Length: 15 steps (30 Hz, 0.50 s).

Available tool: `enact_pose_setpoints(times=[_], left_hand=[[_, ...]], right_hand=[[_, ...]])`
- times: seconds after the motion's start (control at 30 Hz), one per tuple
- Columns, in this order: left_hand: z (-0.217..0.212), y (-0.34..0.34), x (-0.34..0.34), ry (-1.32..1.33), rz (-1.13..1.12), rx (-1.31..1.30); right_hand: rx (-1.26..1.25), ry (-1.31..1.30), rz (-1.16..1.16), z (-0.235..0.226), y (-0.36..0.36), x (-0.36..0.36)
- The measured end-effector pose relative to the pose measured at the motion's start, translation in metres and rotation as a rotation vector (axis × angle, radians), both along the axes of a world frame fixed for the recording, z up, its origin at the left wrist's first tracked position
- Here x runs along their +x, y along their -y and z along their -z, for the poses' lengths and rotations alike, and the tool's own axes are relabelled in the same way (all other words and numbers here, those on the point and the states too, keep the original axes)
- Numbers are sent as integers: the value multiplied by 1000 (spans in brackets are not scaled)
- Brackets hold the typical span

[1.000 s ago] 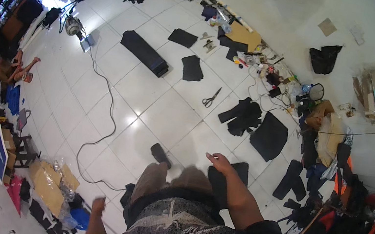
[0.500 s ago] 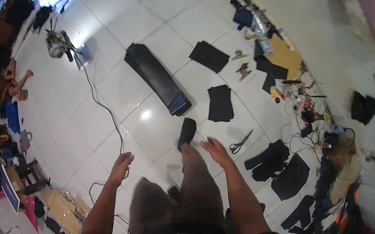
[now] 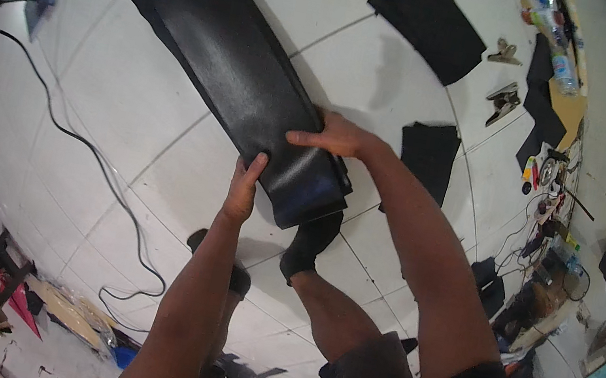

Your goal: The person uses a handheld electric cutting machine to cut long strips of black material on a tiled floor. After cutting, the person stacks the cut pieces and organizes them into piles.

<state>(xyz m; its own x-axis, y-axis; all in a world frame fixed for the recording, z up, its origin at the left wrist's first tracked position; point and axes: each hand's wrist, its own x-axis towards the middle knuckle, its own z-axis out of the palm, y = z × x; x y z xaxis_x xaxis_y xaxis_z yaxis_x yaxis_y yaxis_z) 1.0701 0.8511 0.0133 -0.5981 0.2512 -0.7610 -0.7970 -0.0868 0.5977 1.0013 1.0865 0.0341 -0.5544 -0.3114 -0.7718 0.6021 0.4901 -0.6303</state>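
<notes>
white floor tiles [image 3: 87, 89] fill the scene, and there's contact! both hands, holding nothing half a second ago, are now on the long stack of black sheets [image 3: 229, 56], so handling it is under way. left hand [image 3: 241, 188] grasps one long edge, thumb on top, other fingers hidden beneath; right hand [image 3: 340, 135] clasps the opposite edge, thumb across. it slants over the tiles, near end by the dark-shod foot [image 3: 310, 242]; can't tell if it's raised. glossy top, layered edges, bluish near end.
</notes>
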Motion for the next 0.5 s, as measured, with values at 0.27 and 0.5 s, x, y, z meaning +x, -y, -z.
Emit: enact_pose_setpoints(times=[0.27, 0.5], left_hand=[[30, -17, 22, 195, -384, 215], [5, -8, 14, 209, -305, 122]], right_hand=[[-145, 16, 253, 50, 9, 26], [15, 82, 318, 37, 32, 45]])
